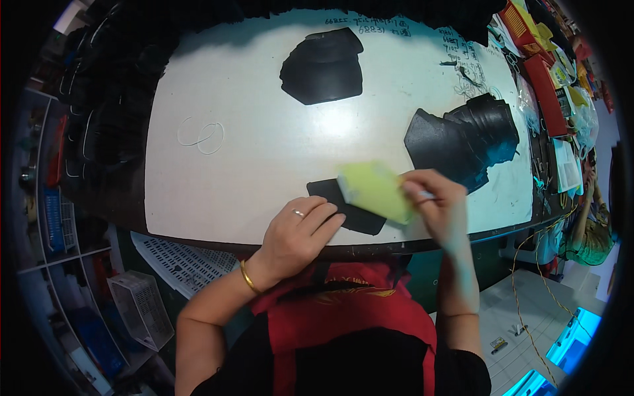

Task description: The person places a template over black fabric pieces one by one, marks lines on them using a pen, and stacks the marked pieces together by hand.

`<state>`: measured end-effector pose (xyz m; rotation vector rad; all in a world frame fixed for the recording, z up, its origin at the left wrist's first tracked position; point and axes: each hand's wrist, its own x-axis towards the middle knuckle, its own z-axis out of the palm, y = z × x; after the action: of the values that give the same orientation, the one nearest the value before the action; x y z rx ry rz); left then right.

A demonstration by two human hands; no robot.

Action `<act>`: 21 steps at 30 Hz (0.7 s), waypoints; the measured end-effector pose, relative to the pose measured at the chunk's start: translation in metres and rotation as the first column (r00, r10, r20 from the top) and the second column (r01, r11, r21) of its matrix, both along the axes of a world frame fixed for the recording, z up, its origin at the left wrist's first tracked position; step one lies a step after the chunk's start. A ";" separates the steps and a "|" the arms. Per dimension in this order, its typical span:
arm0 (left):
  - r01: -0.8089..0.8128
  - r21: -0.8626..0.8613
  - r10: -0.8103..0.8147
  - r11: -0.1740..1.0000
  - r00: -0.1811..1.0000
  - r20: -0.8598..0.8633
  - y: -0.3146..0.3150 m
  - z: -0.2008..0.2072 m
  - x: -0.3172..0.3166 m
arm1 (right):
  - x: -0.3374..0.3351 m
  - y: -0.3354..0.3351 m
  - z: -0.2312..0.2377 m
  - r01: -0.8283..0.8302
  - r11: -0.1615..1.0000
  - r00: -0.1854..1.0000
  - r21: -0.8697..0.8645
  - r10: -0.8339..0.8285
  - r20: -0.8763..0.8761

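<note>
Our left hand (297, 230) rests its close-set, bent fingers on the left end of a small black piece (360, 218), the thumb hidden so that we cannot tell whether it grips, while our right hand (429, 192) pinches the right edge of a blurred yellow-green sheet (375, 191). In this head view the small piece lies near the front edge of the white table (251, 86), partly covered by the sheet, though we cannot tell if they touch. Beyond it we see larger black pieces (430, 143) to the right and a dark panel (323, 71) farther back.
</note>
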<state>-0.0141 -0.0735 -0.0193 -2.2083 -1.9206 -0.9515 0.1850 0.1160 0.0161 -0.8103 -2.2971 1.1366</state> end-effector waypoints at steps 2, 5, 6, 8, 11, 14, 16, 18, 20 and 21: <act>-0.049 0.028 0.048 0.998 0.998 0.038 -0.001 -0.003 0.005 | -0.014 -0.004 -0.012 -0.044 0.998 0.998 -0.039 0.046 0.039; -0.091 0.027 0.087 0.995 0.987 0.136 -0.001 -0.010 0.010 | -0.020 -0.009 -0.021 -0.104 0.994 0.986 -0.041 0.109 0.124; -0.098 0.021 0.093 0.995 0.983 0.159 -0.001 -0.010 0.011 | -0.022 -0.011 -0.022 -0.118 0.993 0.979 -0.002 0.117 0.170; -0.103 0.016 0.099 0.995 0.978 0.184 -0.002 -0.012 0.010 | -0.024 -0.015 -0.022 -0.136 0.990 0.977 0.040 0.127 0.174; -0.094 0.020 0.089 0.995 0.979 0.181 -0.001 -0.012 0.008 | -0.026 -0.019 -0.020 -0.145 0.986 0.974 0.081 0.128 0.185; -0.066 -0.049 0.074 0.997 0.984 0.162 0.003 -0.004 0.004 | -0.023 -0.011 -0.019 -0.111 0.994 0.976 -0.007 0.110 0.190; -0.059 -0.128 0.066 0.990 0.996 0.052 0.005 0.004 0.002 | -0.016 -0.007 -0.016 -0.073 0.993 0.977 -0.093 0.090 0.193; -0.048 -0.169 0.050 0.984 0.999 0.008 0.006 0.010 0.001 | -0.012 -0.006 -0.015 0.003 0.978 0.973 -0.208 0.045 0.225; -0.042 -0.207 0.034 0.977 0.999 -0.039 0.007 0.016 0.001 | -0.007 -0.010 -0.021 -0.015 0.995 0.965 -0.097 0.040 0.258; -0.034 -0.245 0.016 0.969 0.997 -0.077 0.007 0.019 0.001 | -0.006 -0.014 -0.022 -0.038 0.999 0.973 0.014 0.034 0.227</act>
<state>-0.0127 -0.0668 0.0001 -2.3019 -2.1288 -0.6469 0.1785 0.1017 -0.0058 -0.9372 -2.5133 1.0851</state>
